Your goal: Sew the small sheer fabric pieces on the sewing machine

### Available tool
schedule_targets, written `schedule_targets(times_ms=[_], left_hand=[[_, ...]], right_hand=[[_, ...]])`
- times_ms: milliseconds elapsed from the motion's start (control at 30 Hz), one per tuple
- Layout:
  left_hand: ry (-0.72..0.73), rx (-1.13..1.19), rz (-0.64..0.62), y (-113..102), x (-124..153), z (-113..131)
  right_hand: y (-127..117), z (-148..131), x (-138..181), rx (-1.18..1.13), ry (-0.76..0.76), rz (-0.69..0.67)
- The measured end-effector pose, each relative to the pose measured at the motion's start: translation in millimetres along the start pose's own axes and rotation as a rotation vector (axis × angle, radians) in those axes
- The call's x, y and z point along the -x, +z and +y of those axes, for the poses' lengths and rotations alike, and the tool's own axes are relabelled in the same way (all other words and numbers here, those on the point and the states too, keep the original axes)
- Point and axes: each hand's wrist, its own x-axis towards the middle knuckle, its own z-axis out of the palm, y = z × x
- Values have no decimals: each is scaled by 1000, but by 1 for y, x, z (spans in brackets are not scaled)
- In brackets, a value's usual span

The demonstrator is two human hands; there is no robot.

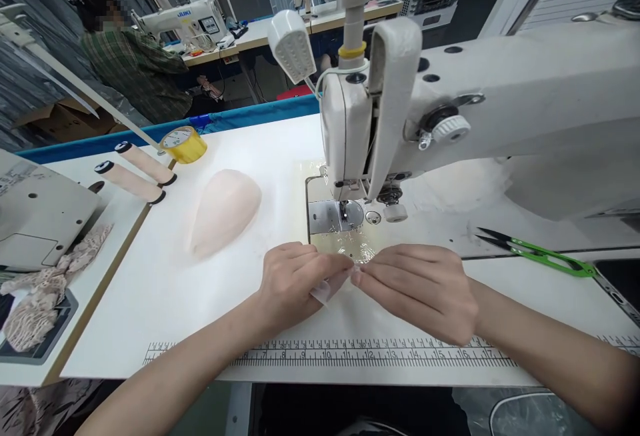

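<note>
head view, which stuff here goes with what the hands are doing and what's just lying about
In hand: small white fabric piece, pinched between left hand and right hand; white sewing machine just behind it.
Lying about: green thread snips, yellow tape roll, pale pink moulded cup, two cream thread cones, beige lace scraps.
</note>
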Motion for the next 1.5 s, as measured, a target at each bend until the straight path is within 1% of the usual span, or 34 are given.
schedule_targets(times_ms=[100, 200, 267, 333, 400, 433, 500, 533, 600, 667, 733, 800, 867, 933, 967, 1033, 1133, 1300, 1400, 1467, 1500], left_hand=[[6, 13, -12, 0, 0, 0], [-18, 59, -35, -1, 0, 0], [-63, 122, -65, -3, -1, 3], [-167, 233, -131, -7, -2, 8], [-323, 376, -252, -10, -4, 13], [-393, 432, -321, -11, -4, 15], [-475, 453, -406, -11, -3, 17], [-477, 415, -417, -9, -2, 16], [-423, 286, -400, -2, 1, 11], [-336, 158, -372, 7, 5, 3], [-275, 84, -353, 14, 9, -4], [-289, 47, -351, 19, 11, -8], [-362, 17, -354, 21, 12, -8], [-422, -37, -337, 20, 12, -7], [-421, -74, -318, 20, 11, -6], [-348, -165, -264, 19, 10, -3], [-183, -293, -221, 19, 10, 0], [53, -389, -245, 17, 11, 5], [77, -398, -310, 14, 12, 9], [60, -398, -357, 13, 11, 10], [52, -399, -368, 12, 10, 9]], right_hand=[[-4, -1, -6, 94, -89, -16], [-7, -3, -7, 150, -143, -9], [-9, -4, -7, 172, -173, -4], [-12, -5, -7, 179, -187, -5], [-12, -6, -6, 138, -131, 5], [-11, -6, -6, 94, -68, 6], [-6, -7, -4, -17, 110, -11], [-3, -6, -3, -73, 202, -32], [4, -5, 1, -165, 344, -84], [11, -3, 4, -224, 434, -113], [16, 0, 7, -247, 509, -122], [21, 4, 8, -242, 588, -124], [24, 9, 7, -226, 685, -149], [27, 14, 7, -198, 796, -203], [28, 16, 6, -184, 844, -234], [30, 18, 5, -156, 908, -274], [31, 19, 4, -143, 936, -279], [34, 20, 4, -169, 940, -236], [35, 22, 8, -142, 934, -218], [34, 22, 10, -68, 870, -201], [32, 21, 11, -20, 809, -192]])
